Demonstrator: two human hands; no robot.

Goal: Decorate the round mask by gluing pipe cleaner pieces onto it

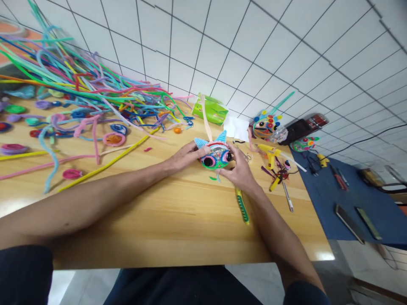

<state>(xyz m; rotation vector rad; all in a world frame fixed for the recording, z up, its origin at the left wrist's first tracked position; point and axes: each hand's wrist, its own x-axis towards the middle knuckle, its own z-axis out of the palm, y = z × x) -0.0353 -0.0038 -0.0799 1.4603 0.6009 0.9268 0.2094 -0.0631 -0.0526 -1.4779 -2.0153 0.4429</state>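
Between my two hands is a small craft animal head [218, 157] made of coiled pipe cleaners, with blue pointed ears, pink-and-blue ringed black eyes and a green lower edge. My left hand [187, 156] grips its left side, the thumb near the top. On the other side, my right hand [240, 168] holds it with thumb below and fingers behind. A pale pink pipe cleaner [205, 118] rises behind the ears. Small green and blue scraps [213, 178] lie just under the head. A green-and-yellow utility knife [242, 205] rests below my right hand.
Loose pipe cleaners [95, 93] and several coiled pieces spread over the left of the table. At right lie a yellow glue gun [269, 156], a pen [288, 197] and another decorated head [266, 125]. A green packet [210, 110] stands against the tiled wall. A blue-covered table [337, 212] adjoins.
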